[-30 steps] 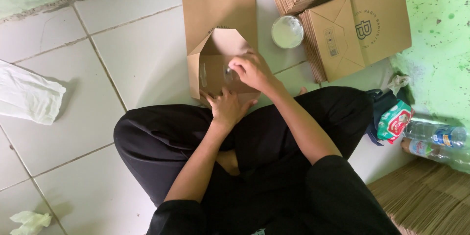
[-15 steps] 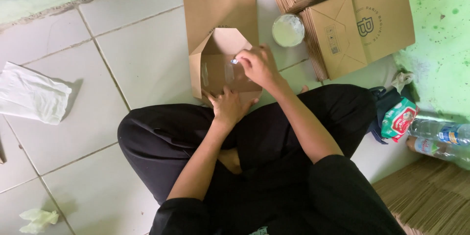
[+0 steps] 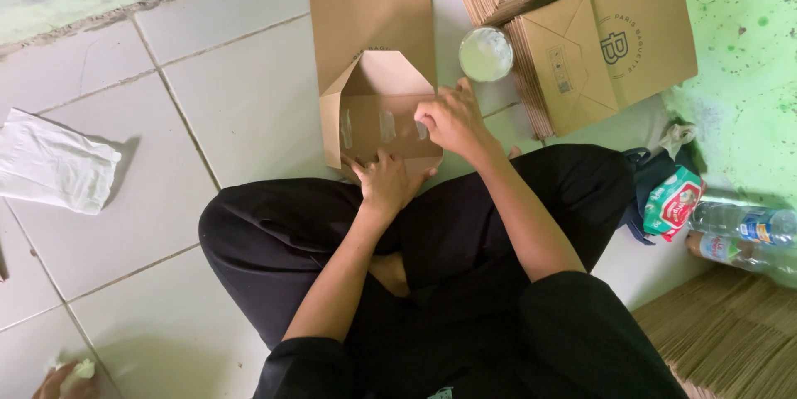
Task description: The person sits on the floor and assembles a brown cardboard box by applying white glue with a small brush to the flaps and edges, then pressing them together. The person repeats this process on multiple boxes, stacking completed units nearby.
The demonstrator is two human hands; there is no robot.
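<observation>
A: Where's the box from the hands?
B: Cardboard box [image 3: 378, 92] lies on the floor straight ahead, long axis running away from the person. Left hand [image 3: 388, 181] flat on its near edge; right hand [image 3: 447, 119] just beyond, fingertips pressing the right flap. Hands apart, nothing clamped.

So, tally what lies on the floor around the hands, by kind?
Half-folded cardboard box: 1
Flat box stacks: 2
Round tub: 1
Plastic bottles: 2
Tissue pack: 1
White cloth: 1
Total: 8
</observation>
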